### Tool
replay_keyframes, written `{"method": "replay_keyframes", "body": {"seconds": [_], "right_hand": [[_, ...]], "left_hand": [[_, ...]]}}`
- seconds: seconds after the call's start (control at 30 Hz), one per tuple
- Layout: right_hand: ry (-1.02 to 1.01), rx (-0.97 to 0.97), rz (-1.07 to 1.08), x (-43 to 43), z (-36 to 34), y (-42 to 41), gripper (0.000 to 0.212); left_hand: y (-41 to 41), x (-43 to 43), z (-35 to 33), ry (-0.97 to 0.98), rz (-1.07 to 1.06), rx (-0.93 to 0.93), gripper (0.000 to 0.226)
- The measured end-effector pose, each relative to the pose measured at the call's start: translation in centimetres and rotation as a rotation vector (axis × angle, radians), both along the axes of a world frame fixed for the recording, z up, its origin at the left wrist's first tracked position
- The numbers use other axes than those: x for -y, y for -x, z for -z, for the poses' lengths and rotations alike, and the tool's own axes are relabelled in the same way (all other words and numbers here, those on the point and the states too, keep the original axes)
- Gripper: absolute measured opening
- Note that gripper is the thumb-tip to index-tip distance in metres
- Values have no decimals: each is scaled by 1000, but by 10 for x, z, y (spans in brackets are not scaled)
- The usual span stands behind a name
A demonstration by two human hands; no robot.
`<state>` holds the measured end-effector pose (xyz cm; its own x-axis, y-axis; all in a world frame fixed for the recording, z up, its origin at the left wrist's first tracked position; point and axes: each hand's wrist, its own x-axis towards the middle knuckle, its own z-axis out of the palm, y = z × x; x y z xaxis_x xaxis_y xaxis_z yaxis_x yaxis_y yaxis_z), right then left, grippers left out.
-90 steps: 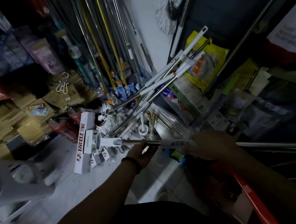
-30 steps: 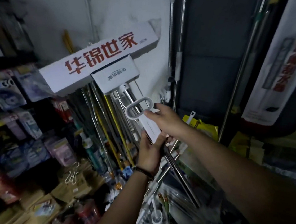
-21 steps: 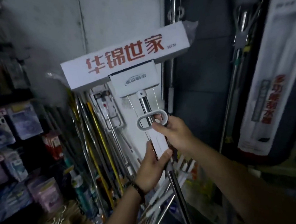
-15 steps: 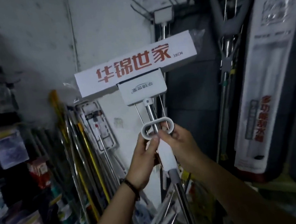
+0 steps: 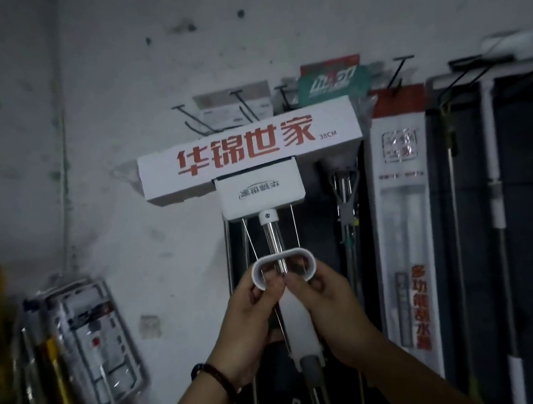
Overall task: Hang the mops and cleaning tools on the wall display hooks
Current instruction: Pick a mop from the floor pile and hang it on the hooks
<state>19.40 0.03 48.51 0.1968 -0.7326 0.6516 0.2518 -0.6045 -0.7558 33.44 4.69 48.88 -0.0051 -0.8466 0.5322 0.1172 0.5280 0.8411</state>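
I hold a sponge mop upright, head up. Its head is in a white box with red lettering [image 5: 248, 149], just below the black wire wall hooks [image 5: 198, 120]. A chrome shaft [image 5: 274, 243] runs down through a white oval pull handle [image 5: 284, 270] into a white sleeve [image 5: 299, 322]. My left hand [image 5: 248, 327] grips the handle's left side and the shaft. On the handle's right side and the sleeve sits my right hand [image 5: 331, 313]. The mop's lower end is out of view.
More hooks [image 5: 399, 70] stick out from the wall to the right, above hanging mops [image 5: 345, 200] and a tall white and red package [image 5: 405, 240]. Packaged tools and poles [image 5: 87, 349] lean at lower left. Dark panels fill the right side.
I lifted the mop from the pile on the floor, turned it head up and raised it. Its boxed head now sits just under the wall hooks. Both hands have closed around the oval handle.
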Motion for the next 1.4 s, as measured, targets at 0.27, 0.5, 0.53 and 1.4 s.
{"method": "replay_keyframes", "body": {"seconds": [0.27, 0.5, 0.53, 1.4], "right_hand": [[108, 66, 54, 38, -88, 39, 21], [145, 115, 83, 98, -161, 81, 22], [151, 117, 78, 107, -170, 86, 22], [18, 96, 216, 224, -201, 127, 22]], "left_hand": [[37, 51, -92, 153, 44, 39, 29], [80, 122, -163, 243, 12, 102, 24], [85, 131, -171, 254, 10, 106, 25], [135, 255, -210, 65, 86, 211, 26]]}}
